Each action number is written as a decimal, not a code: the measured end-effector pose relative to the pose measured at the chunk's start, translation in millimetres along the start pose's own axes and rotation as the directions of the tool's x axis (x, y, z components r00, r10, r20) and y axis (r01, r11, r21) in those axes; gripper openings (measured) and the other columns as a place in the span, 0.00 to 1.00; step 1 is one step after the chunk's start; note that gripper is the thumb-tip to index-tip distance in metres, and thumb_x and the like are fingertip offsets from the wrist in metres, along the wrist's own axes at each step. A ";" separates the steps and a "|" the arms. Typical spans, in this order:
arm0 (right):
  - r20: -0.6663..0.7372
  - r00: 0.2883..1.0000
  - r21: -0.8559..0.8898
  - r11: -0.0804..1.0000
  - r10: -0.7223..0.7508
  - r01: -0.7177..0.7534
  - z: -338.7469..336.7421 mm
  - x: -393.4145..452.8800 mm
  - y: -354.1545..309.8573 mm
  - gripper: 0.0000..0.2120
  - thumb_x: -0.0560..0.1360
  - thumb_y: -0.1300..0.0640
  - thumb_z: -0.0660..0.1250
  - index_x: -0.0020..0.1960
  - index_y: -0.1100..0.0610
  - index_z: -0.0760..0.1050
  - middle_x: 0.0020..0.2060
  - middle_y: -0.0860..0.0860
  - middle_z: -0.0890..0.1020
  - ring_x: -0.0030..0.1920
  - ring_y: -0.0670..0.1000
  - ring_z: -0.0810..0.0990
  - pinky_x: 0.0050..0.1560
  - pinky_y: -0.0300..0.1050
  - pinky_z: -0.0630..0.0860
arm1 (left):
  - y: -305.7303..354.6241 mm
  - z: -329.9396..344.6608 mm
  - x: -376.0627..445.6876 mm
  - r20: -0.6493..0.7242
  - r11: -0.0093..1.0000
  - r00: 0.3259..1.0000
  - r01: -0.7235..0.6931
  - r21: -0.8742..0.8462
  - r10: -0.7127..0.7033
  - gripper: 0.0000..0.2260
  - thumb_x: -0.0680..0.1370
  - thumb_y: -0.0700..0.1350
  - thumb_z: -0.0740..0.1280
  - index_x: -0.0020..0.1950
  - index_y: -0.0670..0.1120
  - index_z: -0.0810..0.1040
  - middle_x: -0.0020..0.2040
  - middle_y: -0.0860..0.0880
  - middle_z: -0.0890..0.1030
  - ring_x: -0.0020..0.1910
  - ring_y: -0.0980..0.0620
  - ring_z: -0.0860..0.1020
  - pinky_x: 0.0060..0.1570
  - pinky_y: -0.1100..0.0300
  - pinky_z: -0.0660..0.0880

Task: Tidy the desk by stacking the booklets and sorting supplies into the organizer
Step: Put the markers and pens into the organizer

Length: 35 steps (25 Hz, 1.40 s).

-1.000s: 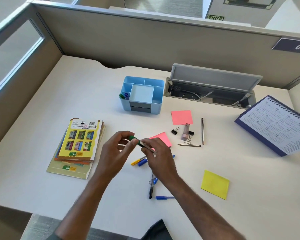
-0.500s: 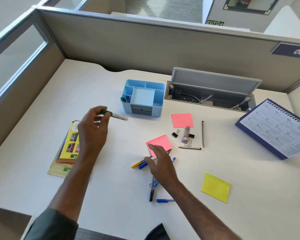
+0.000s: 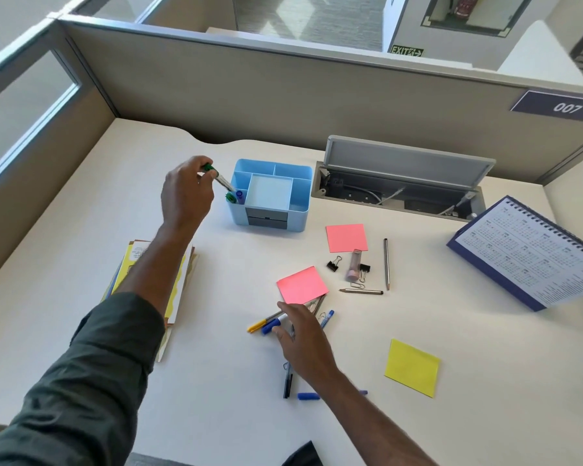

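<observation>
My left hand pinches a green-capped marker, tilted with its lower end inside the front-left compartment of the light blue organizer. That compartment also holds a green-capped and a blue-capped marker. Over a cluster of pens near the desk's middle, my right hand closes its fingertips on a blue-and-white marker. The stacked booklets lie at the left, partly hidden under my left forearm.
Two pink sticky pads, a yellow pad, binder clips, a pink tube, two pencils, a black pen and a blue pen lie scattered. An open cable tray sits behind; a desk calendar stands right.
My left hand carried the green-capped marker from above the booklets up and right to the organizer, lowering its tip into the front-left compartment. My right hand stayed at the pen cluster, closing on a marker.
</observation>
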State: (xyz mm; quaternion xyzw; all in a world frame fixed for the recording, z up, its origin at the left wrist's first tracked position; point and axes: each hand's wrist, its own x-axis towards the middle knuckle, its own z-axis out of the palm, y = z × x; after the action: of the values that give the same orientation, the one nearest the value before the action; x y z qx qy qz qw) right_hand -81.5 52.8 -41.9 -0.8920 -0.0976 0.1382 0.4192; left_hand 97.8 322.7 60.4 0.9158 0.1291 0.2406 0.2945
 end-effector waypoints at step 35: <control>0.047 0.951 -0.443 0.847 -0.305 0.293 -9.6 30.8 -0.7 0.14 0.71 0.65 0.70 0.52 0.50 0.77 0.44 0.47 0.75 0.43 0.51 0.70 0.42 0.44 0.66 | -9.6 -7.9 -171.6 0.245 0.918 0.945 0.281 -0.279 -0.215 0.09 0.81 0.46 0.69 0.60 0.49 0.81 0.56 0.50 0.82 0.52 0.49 0.82 0.44 0.67 0.78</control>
State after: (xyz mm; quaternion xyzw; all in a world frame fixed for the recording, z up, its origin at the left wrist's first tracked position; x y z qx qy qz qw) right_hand -49.3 55.3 -40.6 -0.9395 -0.2589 0.0338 0.2216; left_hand -53.2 269.2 -2.3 0.8543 0.1737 0.1209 0.4748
